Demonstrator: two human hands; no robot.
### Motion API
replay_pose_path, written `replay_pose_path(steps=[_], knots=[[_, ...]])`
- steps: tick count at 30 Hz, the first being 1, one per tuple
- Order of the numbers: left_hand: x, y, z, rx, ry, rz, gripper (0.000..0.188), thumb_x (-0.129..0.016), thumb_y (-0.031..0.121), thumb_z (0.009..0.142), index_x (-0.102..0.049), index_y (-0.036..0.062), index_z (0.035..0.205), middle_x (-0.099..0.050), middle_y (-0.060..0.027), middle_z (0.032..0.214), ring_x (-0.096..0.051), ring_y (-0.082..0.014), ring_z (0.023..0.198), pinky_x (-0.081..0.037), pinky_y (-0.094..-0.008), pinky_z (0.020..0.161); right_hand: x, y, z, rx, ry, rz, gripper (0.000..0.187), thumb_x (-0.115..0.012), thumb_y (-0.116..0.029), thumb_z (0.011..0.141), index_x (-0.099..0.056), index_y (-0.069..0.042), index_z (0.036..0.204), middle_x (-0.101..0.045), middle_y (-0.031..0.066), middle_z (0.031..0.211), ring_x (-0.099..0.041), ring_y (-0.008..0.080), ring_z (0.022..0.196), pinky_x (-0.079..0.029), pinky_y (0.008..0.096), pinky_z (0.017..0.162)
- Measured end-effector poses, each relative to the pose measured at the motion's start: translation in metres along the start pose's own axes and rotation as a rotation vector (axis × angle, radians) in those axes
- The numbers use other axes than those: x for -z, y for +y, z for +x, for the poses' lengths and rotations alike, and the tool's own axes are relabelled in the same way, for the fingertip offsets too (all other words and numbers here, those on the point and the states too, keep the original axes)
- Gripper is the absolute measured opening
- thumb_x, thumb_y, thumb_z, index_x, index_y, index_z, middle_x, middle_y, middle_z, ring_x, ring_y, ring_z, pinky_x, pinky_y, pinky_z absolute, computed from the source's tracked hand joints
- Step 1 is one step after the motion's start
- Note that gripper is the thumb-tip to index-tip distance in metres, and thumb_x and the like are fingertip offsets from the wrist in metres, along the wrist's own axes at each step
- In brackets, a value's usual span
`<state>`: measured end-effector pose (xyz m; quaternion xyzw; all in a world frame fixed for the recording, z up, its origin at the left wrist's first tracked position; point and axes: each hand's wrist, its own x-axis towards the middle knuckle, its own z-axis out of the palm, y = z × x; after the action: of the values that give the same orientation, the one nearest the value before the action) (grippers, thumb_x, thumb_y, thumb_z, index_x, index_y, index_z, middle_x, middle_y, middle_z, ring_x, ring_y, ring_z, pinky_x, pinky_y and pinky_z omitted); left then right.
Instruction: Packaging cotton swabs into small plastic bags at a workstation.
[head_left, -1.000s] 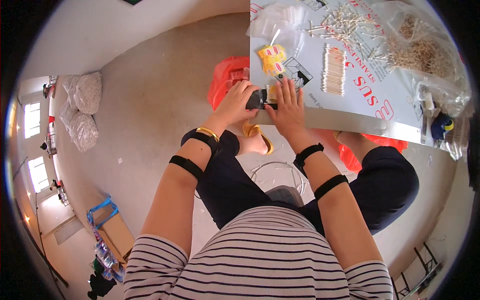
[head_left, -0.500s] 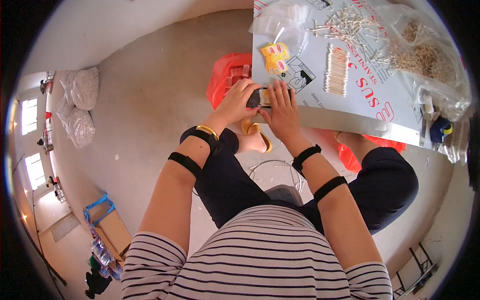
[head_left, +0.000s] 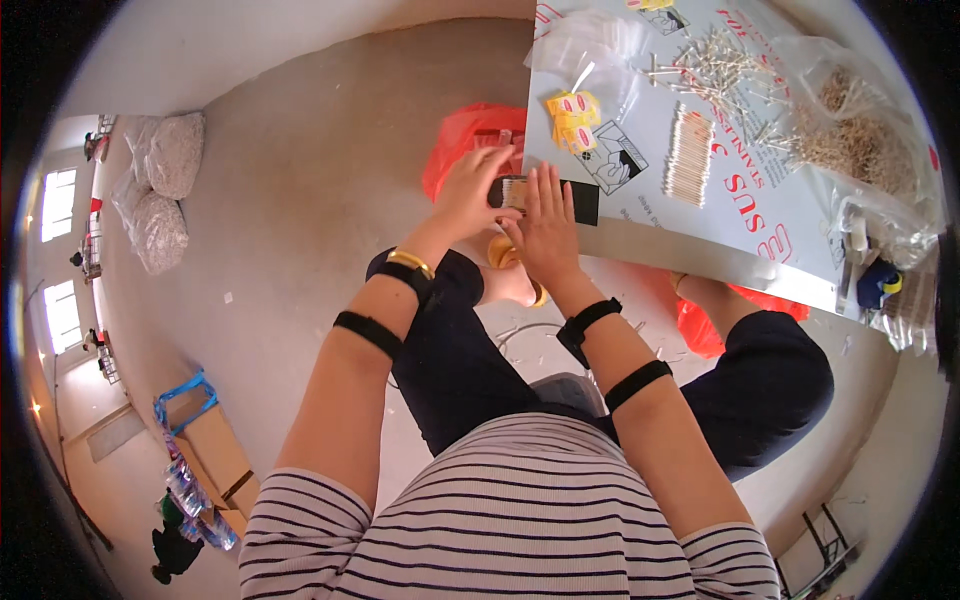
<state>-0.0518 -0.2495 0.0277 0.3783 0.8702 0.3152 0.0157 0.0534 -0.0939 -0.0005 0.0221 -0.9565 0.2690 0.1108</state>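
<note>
My left hand (head_left: pixel 470 192) curves about the left end of one black strip (head_left: pixel 585 203); whether it grips, I cannot tell. My right hand (head_left: pixel 548 222), straight-fingered, lies flat across the middle. The strip runs left to right at the near left corner of the counter (head_left: pixel 655 130), one batch of swabs (head_left: pixel 513 192) showing between my hands. Beyond lie yellow cards (head_left: pixel 575 125) too bunched to count, one neat swab row (head_left: pixel 689 155), one loose swab heap (head_left: pixel 720 65) and one big clear bag (head_left: pixel 850 130).
</note>
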Motion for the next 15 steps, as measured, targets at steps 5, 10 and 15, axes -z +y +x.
replay_pose_path(steps=[5, 10, 15], knots=[[-0.037, -0.021, -0.04, 0.465, 0.365, -0.625, 0.07, -0.081, 0.029, 0.088, -0.048, 0.0002, 0.143, -0.059, -0.0161, 0.134, -0.061, -0.0238, 0.12, -0.049, -0.0361, 0.102, -0.006, -0.014, 0.005, -0.048, 0.016, -0.011, 0.085, -0.058, -0.046, 0.098, -0.025, 0.006, 0.157, -0.024, 0.0265, 0.165, -0.021, 0.0411, 0.154, -0.016, 0.0554, 0.124], [-0.053, -0.019, -0.048, 0.874, 0.266, -0.929, 0.051, -0.06, 0.046, 0.103, -0.066, 0.0026, 0.129, -0.072, -0.0036, 0.106, -0.07, -0.0123, 0.081, -0.056, -0.027, 0.072, -0.008, -0.02, 0.007, -0.063, 0.03, -0.018, 0.083, -0.059, -0.044, 0.098, -0.025, 0.003, 0.158, -0.024, 0.0268, 0.164, -0.02, 0.0409, 0.154, -0.016, 0.0562, 0.124], [-0.052, 0.016, -0.028, 0.889, 0.417, -1.151, 0.044, -0.06, 0.041, 0.104, -0.07, -0.0022, 0.106, -0.071, -0.0045, 0.091, -0.065, -0.0111, 0.075, -0.054, -0.0256, 0.068, 0.0, 0.006, -0.002, -0.133, 0.018, 0.012, 0.081, -0.058, -0.042, 0.098, -0.025, 0.0, 0.159, -0.024, 0.0237, 0.165, -0.019, 0.0378, 0.155, -0.015, 0.0554, 0.124]])
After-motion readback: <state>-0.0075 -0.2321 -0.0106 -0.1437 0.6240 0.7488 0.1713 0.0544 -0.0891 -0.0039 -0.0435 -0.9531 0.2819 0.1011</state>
